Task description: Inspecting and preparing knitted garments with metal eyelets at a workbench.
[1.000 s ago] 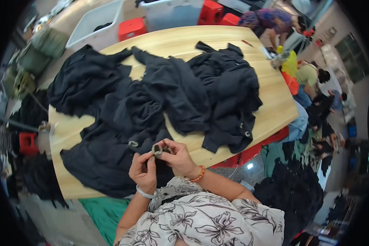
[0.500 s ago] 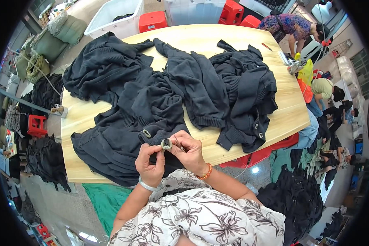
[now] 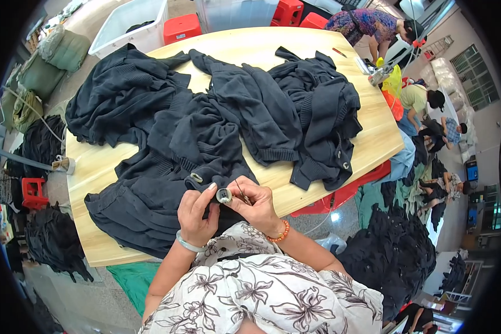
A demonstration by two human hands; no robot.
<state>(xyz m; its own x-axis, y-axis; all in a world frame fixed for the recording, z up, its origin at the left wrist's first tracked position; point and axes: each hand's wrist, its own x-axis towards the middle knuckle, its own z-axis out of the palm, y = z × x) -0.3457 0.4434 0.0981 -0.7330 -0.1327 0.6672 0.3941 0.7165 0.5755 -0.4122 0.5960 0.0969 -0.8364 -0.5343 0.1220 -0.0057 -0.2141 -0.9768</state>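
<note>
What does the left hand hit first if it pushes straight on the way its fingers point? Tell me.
The left hand points up and away over the table, fingertips at the round button. Past that, it would most likely meet the dark sweater heaped just beyond, though depth is hard to judge here.

We see a pale wooden counter [image 3: 373,139] with rounded corners standing on a grey concrete floor [image 3: 78,300]. Beyond its far edge sit red plastic stools [image 3: 182,28] and white plastic tubs [image 3: 129,22]. Off the left edge lie green sacks [image 3: 58,50] and another red stool [image 3: 32,192]. A barred window [image 3: 476,80] shows at the right, where other people [image 3: 423,103] sit among dark clothing piles [image 3: 392,253]. Green cloth [image 3: 131,281] lies under the near edge.
</note>
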